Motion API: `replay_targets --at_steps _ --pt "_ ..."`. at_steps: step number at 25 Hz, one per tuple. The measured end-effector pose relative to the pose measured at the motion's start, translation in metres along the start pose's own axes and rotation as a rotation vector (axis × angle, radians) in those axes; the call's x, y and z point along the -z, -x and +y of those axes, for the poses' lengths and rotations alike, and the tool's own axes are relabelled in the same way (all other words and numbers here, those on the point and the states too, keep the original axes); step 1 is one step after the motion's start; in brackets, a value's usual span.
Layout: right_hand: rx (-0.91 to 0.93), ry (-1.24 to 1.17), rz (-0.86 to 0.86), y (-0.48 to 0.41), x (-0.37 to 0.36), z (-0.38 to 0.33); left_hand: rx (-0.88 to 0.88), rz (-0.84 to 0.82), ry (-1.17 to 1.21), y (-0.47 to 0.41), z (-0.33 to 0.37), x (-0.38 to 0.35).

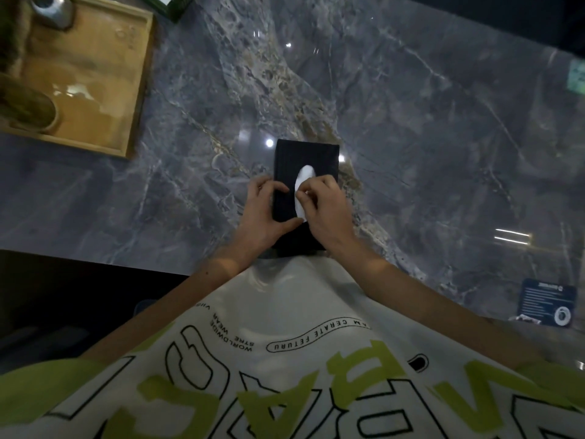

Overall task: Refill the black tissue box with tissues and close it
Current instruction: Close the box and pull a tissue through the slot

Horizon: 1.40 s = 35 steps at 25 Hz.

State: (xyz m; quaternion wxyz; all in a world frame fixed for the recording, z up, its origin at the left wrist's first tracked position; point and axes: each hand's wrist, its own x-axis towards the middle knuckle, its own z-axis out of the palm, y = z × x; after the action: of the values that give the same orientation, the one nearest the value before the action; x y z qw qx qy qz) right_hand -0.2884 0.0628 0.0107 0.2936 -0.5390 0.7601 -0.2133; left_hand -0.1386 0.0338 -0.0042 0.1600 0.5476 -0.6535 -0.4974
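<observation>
The black tissue box (305, 156) lies flat on the grey marble table near its front edge, its long side pointing away from me. White tissue (304, 174) shows through the oval slot in its top. My left hand (264, 213) grips the box's left side, thumb resting on the top. My right hand (323, 204) sits on the slot, fingertips pinching the white tissue at its middle. The near end of the box is hidden under my hands and wrists.
A wooden tray (139, 90) stands at the back left, holding a metal cup (52, 9) and a round greenish container (27, 106). A dark blue card (546, 302) lies at the front right. A green-edged object (179, 4) sits at the far edge.
</observation>
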Motion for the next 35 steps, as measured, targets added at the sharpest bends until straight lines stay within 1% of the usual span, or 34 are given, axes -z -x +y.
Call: replay_targets --at_steps 2,4,6,8,11,14,16,18,20,22,24,27,29,31,33,35 --pt "-0.067 -0.170 -0.005 -0.004 -0.001 0.001 0.019 -0.011 0.029 0.000 -0.003 -0.005" --pt "-0.226 -0.432 -0.004 -0.007 0.002 0.001 0.043 -0.001 0.051 0.001 -0.003 -0.010" --pt "-0.394 -0.718 -0.020 -0.007 0.009 0.000 0.068 0.053 0.071 0.000 -0.001 -0.015" --pt "-0.495 -0.871 -0.039 -0.006 0.015 0.000 0.087 0.109 0.100 -0.001 0.001 -0.018" --pt "-0.589 -0.869 -0.053 -0.007 0.018 0.001 0.107 0.128 0.132 -0.003 -0.002 -0.018" --pt "-0.699 -0.770 -0.161 -0.010 0.023 -0.004 0.136 0.076 0.148 -0.003 -0.011 -0.015" --pt "-0.678 -0.698 -0.241 -0.012 0.027 -0.008 0.168 0.060 0.170 0.000 -0.014 -0.014" --pt "-0.669 -0.688 -0.284 -0.015 0.029 -0.010 0.180 0.057 0.238 0.004 -0.011 -0.013" --pt "-0.719 -0.801 -0.280 -0.016 0.028 -0.012 0.154 0.061 0.312 0.006 -0.009 -0.014" --pt "-0.776 -1.000 -0.211 -0.014 0.027 -0.016 0.162 0.056 0.374 0.006 -0.008 -0.013" --pt "-0.793 -1.129 -0.172 -0.013 0.024 -0.017 0.185 0.064 0.401 0.005 -0.010 -0.013" --pt "-0.788 -1.164 -0.226 -0.011 0.023 -0.018 0.175 0.165 0.283 0.009 -0.003 -0.011" --pt "-0.788 -1.172 -0.244 -0.012 0.027 -0.016 0.096 0.202 0.155 0.007 0.008 -0.010" --pt "-0.795 -1.242 -0.227 -0.014 0.032 -0.014 0.046 0.214 0.089 0.004 0.017 -0.009" --pt "-0.795 -1.319 -0.204 -0.017 0.037 -0.011 0.047 0.214 0.069 0.000 0.019 -0.009" --pt "-0.788 -1.343 -0.160 -0.018 0.038 -0.009 0.012 0.202 0.033 -0.002 0.016 -0.007"
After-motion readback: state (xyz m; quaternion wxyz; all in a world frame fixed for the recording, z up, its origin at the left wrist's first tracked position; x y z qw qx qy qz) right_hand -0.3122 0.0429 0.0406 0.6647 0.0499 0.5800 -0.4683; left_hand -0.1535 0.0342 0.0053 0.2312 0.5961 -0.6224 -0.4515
